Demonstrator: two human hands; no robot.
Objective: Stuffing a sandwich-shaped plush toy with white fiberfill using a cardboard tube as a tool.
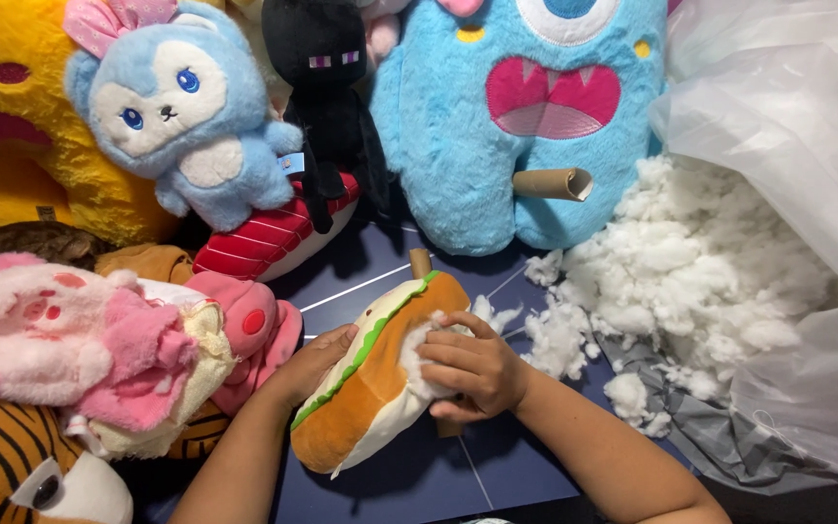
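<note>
An orange burger-shaped plush (366,398) with a green felt strip and a cream underside lies on the dark blue surface (409,480). My left hand (314,364) holds its left side. White stuffing shows at an opening in the plush, and my right hand (472,367) has its fingers curled into that stuffing. A brown cardboard tube end (421,262) pokes out past the plush's far end.
A heap of white stuffing (691,272) spills from a clear plastic bag (797,126) on the right. Plush toys ring the back and left: a blue monster (526,126) with a cardboard tube (553,183), a light blue animal (181,107), a black figure (320,87), pink ones (70,344).
</note>
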